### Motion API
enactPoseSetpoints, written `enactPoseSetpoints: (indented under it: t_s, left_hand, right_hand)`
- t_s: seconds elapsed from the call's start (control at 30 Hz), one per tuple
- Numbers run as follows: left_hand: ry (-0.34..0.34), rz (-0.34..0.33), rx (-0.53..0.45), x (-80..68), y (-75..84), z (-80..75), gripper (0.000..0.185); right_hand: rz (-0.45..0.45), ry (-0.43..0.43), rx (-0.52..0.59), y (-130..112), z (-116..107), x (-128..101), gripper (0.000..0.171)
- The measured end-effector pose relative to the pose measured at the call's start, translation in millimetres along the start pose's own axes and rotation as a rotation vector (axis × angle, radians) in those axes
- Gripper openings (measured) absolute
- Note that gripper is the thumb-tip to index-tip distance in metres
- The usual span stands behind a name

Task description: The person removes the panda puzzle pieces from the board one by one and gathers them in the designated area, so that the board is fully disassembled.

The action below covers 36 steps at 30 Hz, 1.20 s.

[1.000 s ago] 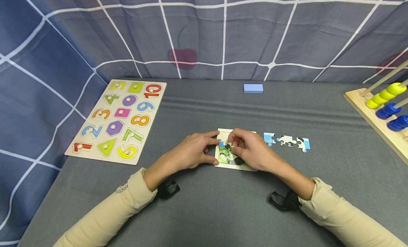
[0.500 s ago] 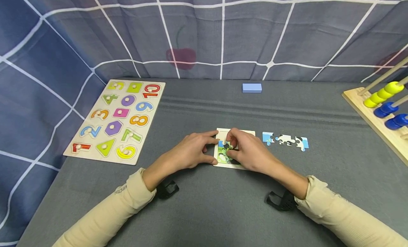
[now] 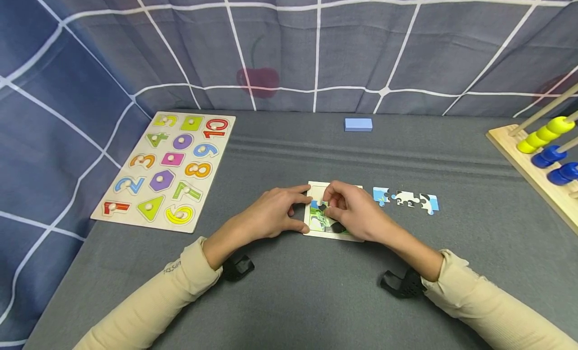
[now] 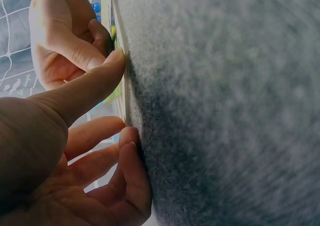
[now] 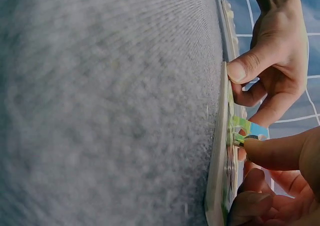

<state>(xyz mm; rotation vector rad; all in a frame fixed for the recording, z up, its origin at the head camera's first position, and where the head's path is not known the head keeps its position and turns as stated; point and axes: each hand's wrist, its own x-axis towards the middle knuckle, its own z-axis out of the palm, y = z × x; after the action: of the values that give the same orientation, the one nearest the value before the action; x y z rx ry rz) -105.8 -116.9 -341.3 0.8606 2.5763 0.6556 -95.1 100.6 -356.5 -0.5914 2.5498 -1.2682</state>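
Note:
A small jigsaw puzzle tray (image 3: 335, 236) with a pale wooden rim lies flat on the grey table, partly filled with green and blue picture pieces. My left hand (image 3: 272, 213) rests along its left side, thumb at the near corner and fingertips at the far part of the rim. Above the tray, my right hand (image 3: 358, 212) pinches a puzzle piece (image 5: 257, 130) between thumb and fingers. That piece, green and blue, stands tilted up from the tray in the right wrist view. Right of the tray lie three loose panda puzzle pieces (image 3: 406, 198) in a row.
A wooden number-and-shape peg board (image 3: 164, 172) lies at the left. A blue block (image 3: 358, 125) sits near the back, before the checked cloth (image 3: 289, 49). An abacus with a wooden base (image 3: 533, 172) and coloured beads stands at the right edge.
My right thumb and fingers shift slightly over the tray, dipping toward the near left and then back, still at the piece. The left hand keeps its place.

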Motion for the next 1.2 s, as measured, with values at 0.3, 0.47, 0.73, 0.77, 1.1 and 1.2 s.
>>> enactPoseSetpoints:
  t_s: [0.3, 0.47, 0.73, 0.77, 1.1, 1.2]
  left_hand:
    - [0.001, -0.004, -0.003, -0.4, -0.5, 0.3, 0.061]
    - [0.004, -0.003, -0.003, 0.1, -0.5, 0.3, 0.060]
    - [0.001, -0.005, 0.006, 1.1, 0.7, -0.6, 0.059]
    - [0.001, -0.005, 0.008, 1.1, 0.8, -0.6, 0.059]
    - [-0.001, -0.004, 0.009, 1.0, 1.5, -0.3, 0.060]
    - [-0.001, -0.007, 0.009, 0.7, 1.6, -0.4, 0.061]
  right_hand:
    - [-0.011, 0.003, -0.021, 1, 1, 0, 0.011]
    - [-0.035, 0.011, 0.060, 2, -1, 0, 0.011]
    - [-0.047, 0.023, 0.098, 5, -5, -4, 0.010]
    - [-0.048, 0.019, 0.102, 5, -5, -5, 0.010]
    - [0.003, -0.028, 0.238, 8, -14, -20, 0.005]
    - [0.020, -0.018, 0.249, 8, -18, -27, 0.006]
